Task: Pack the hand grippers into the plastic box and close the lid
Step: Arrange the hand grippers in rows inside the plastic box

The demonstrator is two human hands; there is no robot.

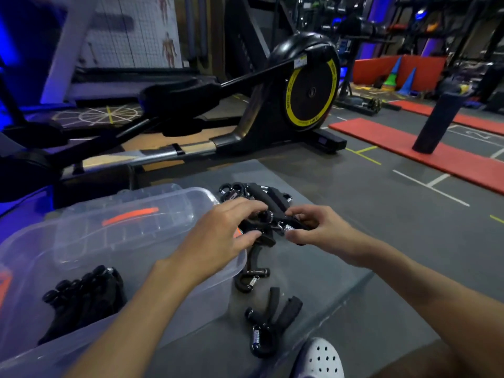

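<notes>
A clear plastic box (pixel 231 271) stands open at the left on a grey mat, with several black hand grippers (pixel 87 298) lying inside. Its clear lid (pixel 131 214), with an orange latch, rests behind it. More black hand grippers lie in a pile (pixel 251 190) beyond the box. My left hand (pixel 218 236) and my right hand (pixel 316 227) both pinch one black hand gripper (pixel 270 222) just right of the box's corner. Two more hand grippers lie loose on the mat, one (pixel 252 276) beside the box wall and one (pixel 268 320) nearer me.
A black elliptical trainer (pixel 300 91) with a yellow-ringed wheel stands behind the mat (pixel 313 274). Red floor mats (pixel 409 143) and a black foam roller (pixel 436 124) are at the right. My white perforated shoe (pixel 319 358) shows at the bottom edge.
</notes>
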